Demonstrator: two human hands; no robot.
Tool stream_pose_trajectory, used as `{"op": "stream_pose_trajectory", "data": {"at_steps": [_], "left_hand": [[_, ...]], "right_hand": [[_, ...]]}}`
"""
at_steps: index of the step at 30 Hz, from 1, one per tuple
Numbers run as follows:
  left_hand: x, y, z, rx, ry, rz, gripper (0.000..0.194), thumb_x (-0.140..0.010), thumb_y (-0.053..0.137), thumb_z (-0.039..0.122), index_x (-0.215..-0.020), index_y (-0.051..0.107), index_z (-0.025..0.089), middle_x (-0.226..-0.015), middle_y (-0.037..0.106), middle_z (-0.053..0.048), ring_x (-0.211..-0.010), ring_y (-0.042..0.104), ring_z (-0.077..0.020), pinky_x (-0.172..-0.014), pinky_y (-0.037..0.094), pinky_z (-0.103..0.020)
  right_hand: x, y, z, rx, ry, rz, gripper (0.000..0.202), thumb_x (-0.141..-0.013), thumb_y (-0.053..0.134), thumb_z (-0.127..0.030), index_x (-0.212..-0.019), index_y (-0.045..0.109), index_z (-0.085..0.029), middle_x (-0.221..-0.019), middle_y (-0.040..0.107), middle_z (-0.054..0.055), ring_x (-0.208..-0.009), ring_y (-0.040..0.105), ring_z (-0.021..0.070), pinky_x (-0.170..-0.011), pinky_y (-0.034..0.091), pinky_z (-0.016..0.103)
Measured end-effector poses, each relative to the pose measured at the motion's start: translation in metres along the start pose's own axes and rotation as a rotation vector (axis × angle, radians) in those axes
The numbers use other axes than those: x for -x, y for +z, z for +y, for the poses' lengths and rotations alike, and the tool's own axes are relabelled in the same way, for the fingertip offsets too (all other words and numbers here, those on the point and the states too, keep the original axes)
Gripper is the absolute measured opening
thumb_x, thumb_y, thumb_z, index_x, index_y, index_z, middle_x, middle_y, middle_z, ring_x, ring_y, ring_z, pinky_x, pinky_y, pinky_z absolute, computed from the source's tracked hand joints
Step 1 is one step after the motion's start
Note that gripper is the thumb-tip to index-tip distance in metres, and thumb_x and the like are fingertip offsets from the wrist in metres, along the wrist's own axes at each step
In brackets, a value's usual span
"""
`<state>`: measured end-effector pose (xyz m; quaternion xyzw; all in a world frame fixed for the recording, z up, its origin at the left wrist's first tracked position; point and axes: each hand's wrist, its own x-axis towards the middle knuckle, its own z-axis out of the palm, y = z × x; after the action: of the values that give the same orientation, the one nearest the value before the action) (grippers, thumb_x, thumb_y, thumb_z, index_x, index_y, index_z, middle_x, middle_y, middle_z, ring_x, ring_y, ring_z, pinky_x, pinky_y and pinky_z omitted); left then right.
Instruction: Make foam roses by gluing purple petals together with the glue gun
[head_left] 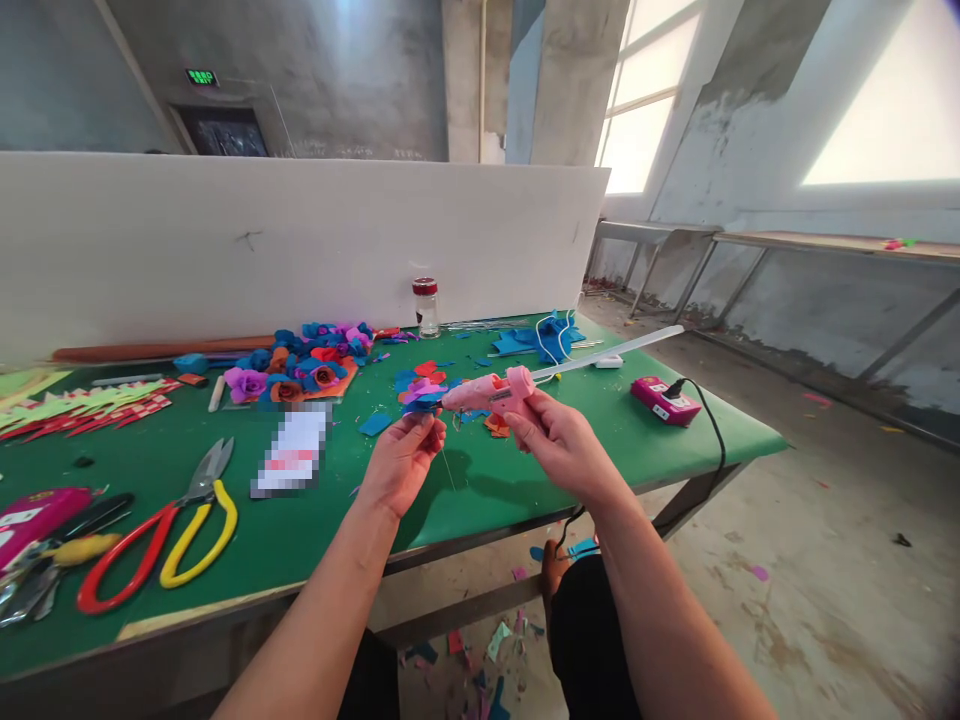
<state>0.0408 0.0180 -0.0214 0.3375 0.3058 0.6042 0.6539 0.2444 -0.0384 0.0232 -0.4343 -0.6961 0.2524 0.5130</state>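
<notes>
My right hand (559, 435) grips a pink glue gun (491, 392) with a long white glue stick (615, 350) jutting out behind it. The gun's nozzle points left at a small blue and purple paper flower (421, 398) pinched in the fingers of my left hand (401, 460). Both hands hover above the front part of a green table (480, 480). A thin wire stem hangs down from the flower.
A heap of finished paper flowers (307, 365) lies at the back. Red and yellow handled shears (169, 525) lie at front left. A glass jar (426, 305), blue paper scraps (544, 338) and a pink power strip (664, 400) sit to the right. A white board (225, 240) backs the table.
</notes>
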Motion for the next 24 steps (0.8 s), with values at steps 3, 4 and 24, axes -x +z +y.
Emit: {"op": "stream_pose_trajectory", "data": {"at_steps": [3, 4, 24], "left_hand": [[0.0003, -0.0002, -0.0005, -0.012, -0.005, -0.015, 0.023, -0.062, 0.084, 0.022, -0.08, 0.074, 0.013, -0.069, 0.068, -0.004, -0.064, 0.059, -0.0096, -0.06, 0.046, -0.021], [0.0003, -0.0001, -0.0006, -0.015, -0.005, -0.019, 0.023, -0.062, 0.084, 0.023, -0.08, 0.074, 0.013, -0.068, 0.068, -0.004, -0.064, 0.059, -0.0096, -0.06, 0.046, -0.021], [0.0012, 0.0014, -0.0017, -0.042, 0.014, -0.031, 0.021, -0.062, 0.084, 0.022, -0.078, 0.073, 0.013, -0.069, 0.068, -0.004, -0.065, 0.06, -0.0101, -0.06, 0.045, -0.021]], "right_hand": [[-0.0002, 0.0003, 0.0005, 0.028, 0.001, 0.002, 0.027, -0.091, 0.051, -0.038, -0.1, 0.061, -0.015, -0.067, 0.054, 0.0, -0.056, 0.043, 0.0114, -0.053, 0.036, 0.023], [-0.0001, 0.0001, 0.0004, 0.034, 0.003, -0.001, 0.028, -0.091, 0.051, -0.038, -0.101, 0.061, -0.014, -0.068, 0.054, 0.0, -0.056, 0.042, 0.0114, -0.053, 0.036, 0.023], [0.002, -0.0034, 0.0049, 0.093, -0.028, 0.022, 0.023, -0.093, 0.05, -0.038, -0.086, 0.057, -0.017, -0.068, 0.058, 0.001, -0.056, 0.049, 0.0122, -0.052, 0.036, 0.023]]}}
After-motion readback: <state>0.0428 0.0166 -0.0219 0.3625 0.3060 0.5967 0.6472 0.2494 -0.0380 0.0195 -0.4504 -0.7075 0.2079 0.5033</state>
